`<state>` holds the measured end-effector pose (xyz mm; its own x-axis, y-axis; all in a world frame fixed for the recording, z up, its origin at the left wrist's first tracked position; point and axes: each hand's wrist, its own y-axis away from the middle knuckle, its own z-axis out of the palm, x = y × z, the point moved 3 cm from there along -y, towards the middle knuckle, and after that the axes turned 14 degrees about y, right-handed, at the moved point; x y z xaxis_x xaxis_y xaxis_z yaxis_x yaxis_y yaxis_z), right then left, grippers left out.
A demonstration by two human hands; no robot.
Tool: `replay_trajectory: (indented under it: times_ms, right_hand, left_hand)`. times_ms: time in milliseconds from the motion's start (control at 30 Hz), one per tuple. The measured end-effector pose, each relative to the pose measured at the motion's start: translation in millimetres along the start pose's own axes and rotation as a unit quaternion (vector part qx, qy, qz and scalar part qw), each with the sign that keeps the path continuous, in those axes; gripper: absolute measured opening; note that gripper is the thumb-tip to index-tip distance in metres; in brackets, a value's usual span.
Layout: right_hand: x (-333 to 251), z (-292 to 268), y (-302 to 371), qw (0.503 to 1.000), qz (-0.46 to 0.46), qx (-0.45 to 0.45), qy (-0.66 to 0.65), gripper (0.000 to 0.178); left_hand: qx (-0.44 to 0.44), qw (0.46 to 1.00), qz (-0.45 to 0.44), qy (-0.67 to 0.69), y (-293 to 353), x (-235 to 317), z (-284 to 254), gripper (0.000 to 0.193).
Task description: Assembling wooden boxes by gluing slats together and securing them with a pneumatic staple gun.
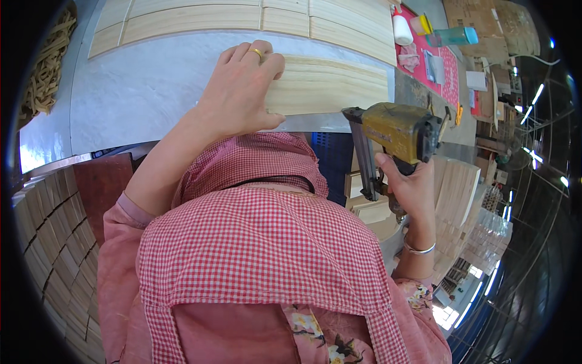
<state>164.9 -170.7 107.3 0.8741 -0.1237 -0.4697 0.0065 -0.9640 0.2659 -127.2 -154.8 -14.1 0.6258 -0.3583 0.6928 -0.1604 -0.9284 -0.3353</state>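
My left hand [245, 91], a ring on one finger, grips the left end of a pale wooden board [333, 85]. Its fingers curl over the far side and the thumb lies along the near edge. The board lies near the front edge of a grey-white tabletop [145, 85]. In my right hand [415, 188] is a worn yellow and black nail gun [388, 124], held by its handle. One end of the gun is close to the board's near right corner; whether they touch I cannot tell.
Joined pale wooden panels [230, 19] lie across the table's far side. At the far right a pink cloth [448, 73] holds a white bottle [401, 30] and a teal bottle [454, 36]. Stacked wood pieces stand at lower left [54, 236] and right [458, 188].
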Motion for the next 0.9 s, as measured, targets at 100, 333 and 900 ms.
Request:
replay_trajectory:
  times_ms: [100,333,900]
  right_hand:
    - [-8,2,2,0.999,-0.032,0.015,-0.012,0.021]
    - [-40,25,8,0.990,-0.130,-0.038,0.024,0.026]
    - [-63,50,17,0.991,-0.108,-0.076,0.025,0.030]
  left_hand:
    - [0.014,0.999,0.021,0.035,11,-8,-7,0.061]
    - [0.001,0.978,-0.019,0.209,26,-26,-9,0.060]
    - [0.050,0.972,0.038,0.225,25,-34,5,0.062]
